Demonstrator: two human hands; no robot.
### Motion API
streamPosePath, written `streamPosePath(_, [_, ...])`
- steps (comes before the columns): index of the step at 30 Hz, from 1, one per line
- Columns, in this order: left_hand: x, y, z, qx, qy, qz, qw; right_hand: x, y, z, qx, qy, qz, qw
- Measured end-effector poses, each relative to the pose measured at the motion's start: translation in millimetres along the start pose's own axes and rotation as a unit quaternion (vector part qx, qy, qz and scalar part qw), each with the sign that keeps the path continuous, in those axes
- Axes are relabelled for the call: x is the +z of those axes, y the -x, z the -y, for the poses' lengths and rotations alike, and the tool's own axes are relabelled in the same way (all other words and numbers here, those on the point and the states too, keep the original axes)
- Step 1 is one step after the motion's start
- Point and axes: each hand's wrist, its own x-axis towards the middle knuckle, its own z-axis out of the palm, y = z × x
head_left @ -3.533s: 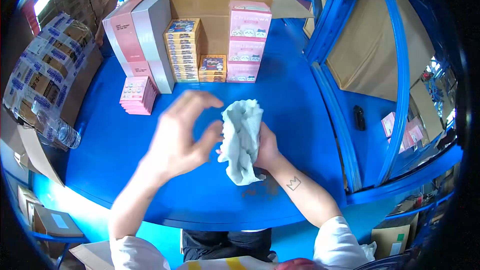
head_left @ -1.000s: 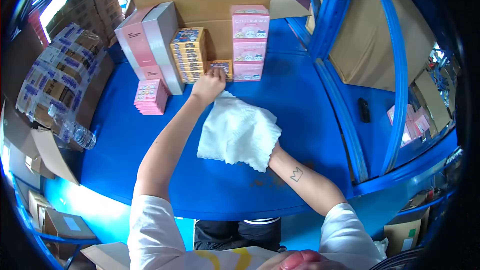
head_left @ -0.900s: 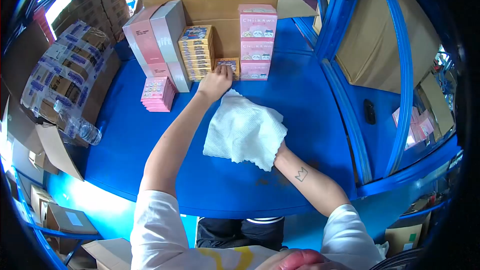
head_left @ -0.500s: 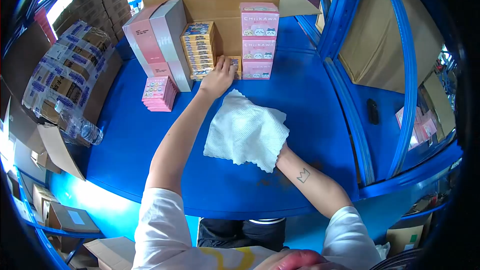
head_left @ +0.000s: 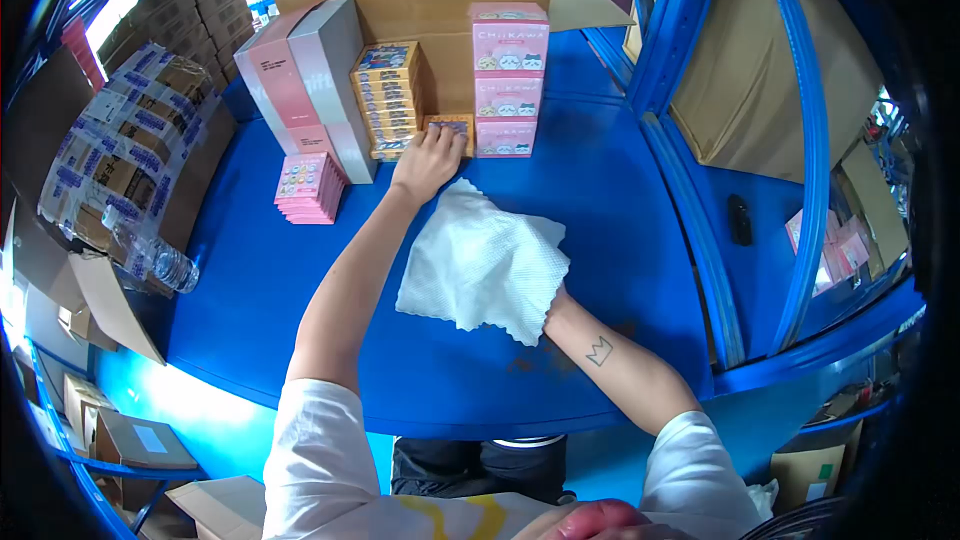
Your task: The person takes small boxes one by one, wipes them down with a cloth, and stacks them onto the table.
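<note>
My left hand (head_left: 430, 162) reaches to the back of the blue table, its fingers bent and close together over the low stack of yellow boxes (head_left: 460, 126). The thumb is hidden. A taller yellow stack (head_left: 387, 90) stands just left of it. A white textured cloth (head_left: 485, 260) lies spread over my right hand, hiding the fingers; only the wrist (head_left: 560, 316) shows at its right edge.
Three pink boxes (head_left: 508, 80) are stacked right of the yellow ones. Tall pink and silver boxes (head_left: 325, 80) and a low pink stack (head_left: 307, 188) stand left. A plastic bottle (head_left: 172, 265) lies near the left carton. Blue metal posts (head_left: 700, 240) border the right.
My left hand has moved from beside the cloth to the low yellow boxes. The bunched cloth has been spread out and now covers my right hand.
</note>
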Motion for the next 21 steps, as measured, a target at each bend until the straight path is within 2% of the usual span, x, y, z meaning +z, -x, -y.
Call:
streamPosePath(5, [-1.6, -7.1, -4.3, -0.024, -0.006, 0.001, 1.000, -15.4, -11.8, -3.6, -0.014, 0.022, 0.077, 0.997])
streamPosePath(11, [-3.0, -4.3, -5.6, -0.060, 0.029, 0.036, 0.997, 24.6, 5.7, 1.5, 0.003, 0.036, -0.021, 0.999])
streamPosePath(15, [11.2, -2.7, -11.8, -0.036, -0.100, -0.084, 0.991, -5.8, -9.4, -2.0, -0.049, 0.147, 0.155, 0.976])
streamPosePath(16, [6.7, -3.4, -14.6, -0.037, -0.092, -0.067, 0.993, -10.2, -6.7, -3.0, -0.039, 0.142, 0.143, 0.979])
streamPosePath(18, [0.0, -4.2, -15.5, -0.038, -0.079, -0.036, 0.995, -11.0, -7.7, 0.9, 0.040, 0.035, 0.121, 0.991])
streamPosePath(20, [-2.3, -1.3, -18.3, -0.095, -0.086, -0.007, 0.992, -12.2, -9.0, 0.2, 0.110, -0.071, 0.102, 0.986])
streamPosePath(21, [1.0, -1.6, -16.8, -0.099, -0.085, -0.008, 0.991, -16.8, -13.4, 0.2, 0.112, -0.067, 0.101, 0.986])
